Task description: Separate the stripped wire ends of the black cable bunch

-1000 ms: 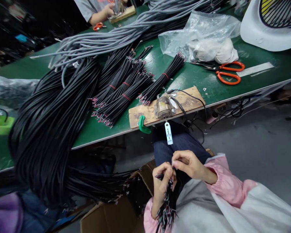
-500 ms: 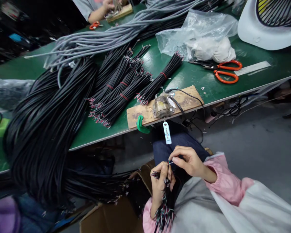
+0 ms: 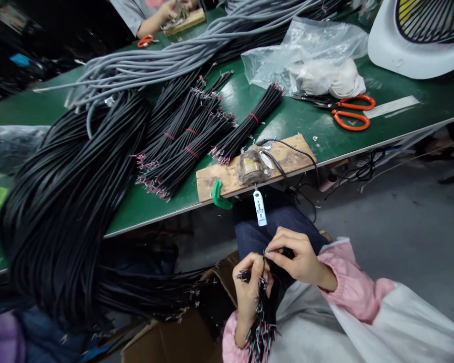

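My left hand is closed around a bundle of black cables whose stripped ends show small coloured wires. The bundle hangs down over my lap. My right hand pinches the thin wires at one cable's end, just above the left thumb; its fingertips almost meet the left ones. Beyond the hands, a small motor wrapped in tape sits on a wooden board at the table edge. From its shaft a light blue tag-like piece sticks out toward me.
A green clamp grips the board at the green table's edge. Red-banded cable bundles, a large heap of black cable and grey cables cover the left. Orange-handled scissors, a plastic bag and a fan lie right. A co-worker's hand shows far back.
My right fingertips have closed in on the wire end above the left thumb, where coloured wires showed more before. The left hand keeps its hold. The view has shifted slightly.
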The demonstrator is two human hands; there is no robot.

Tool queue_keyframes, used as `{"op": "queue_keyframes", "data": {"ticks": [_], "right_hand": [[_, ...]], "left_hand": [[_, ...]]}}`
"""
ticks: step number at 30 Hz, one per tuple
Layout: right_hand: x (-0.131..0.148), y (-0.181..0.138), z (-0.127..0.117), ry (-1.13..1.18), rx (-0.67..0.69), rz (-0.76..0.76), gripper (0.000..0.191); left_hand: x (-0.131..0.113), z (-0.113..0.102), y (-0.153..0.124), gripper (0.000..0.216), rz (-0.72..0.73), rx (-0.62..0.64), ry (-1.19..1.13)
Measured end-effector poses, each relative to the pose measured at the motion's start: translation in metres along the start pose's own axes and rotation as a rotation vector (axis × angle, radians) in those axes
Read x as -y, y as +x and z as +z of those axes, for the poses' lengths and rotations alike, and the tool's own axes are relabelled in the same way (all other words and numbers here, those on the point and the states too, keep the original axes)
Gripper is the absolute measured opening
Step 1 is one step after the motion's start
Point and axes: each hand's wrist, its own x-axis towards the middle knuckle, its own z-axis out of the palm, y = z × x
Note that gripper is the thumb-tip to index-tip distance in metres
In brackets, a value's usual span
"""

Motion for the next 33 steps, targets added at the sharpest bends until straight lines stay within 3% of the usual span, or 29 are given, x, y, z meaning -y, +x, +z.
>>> {"op": "queue_keyframes", "data": {"ticks": [8,13,17,27,33], "right_hand": [[0.002,-0.004,0.004,-0.136,-0.068,-0.161,0.011],[0.001,0.000,-0.002,-0.027,-0.131,0.106,0.008],[0.000,0.008,-0.006,0.060,0.066,0.260,0.026],[0.006,0.015,-0.003,0.113,0.125,0.195,0.021],[0.004,0.015,-0.001,0.098,0.043,0.202,0.015]], "left_hand": [[0.000,0.003,0.003,0.027,0.081,-0.100,0.042],[-0.002,0.002,0.003,0.024,0.143,-0.080,0.030],[-0.005,0.002,0.003,0.022,0.151,-0.040,0.067],[-0.002,0.000,0.005,0.025,0.106,-0.050,0.102],[-0.002,0.006,0.010,0.015,0.091,-0.137,0.007]]}}
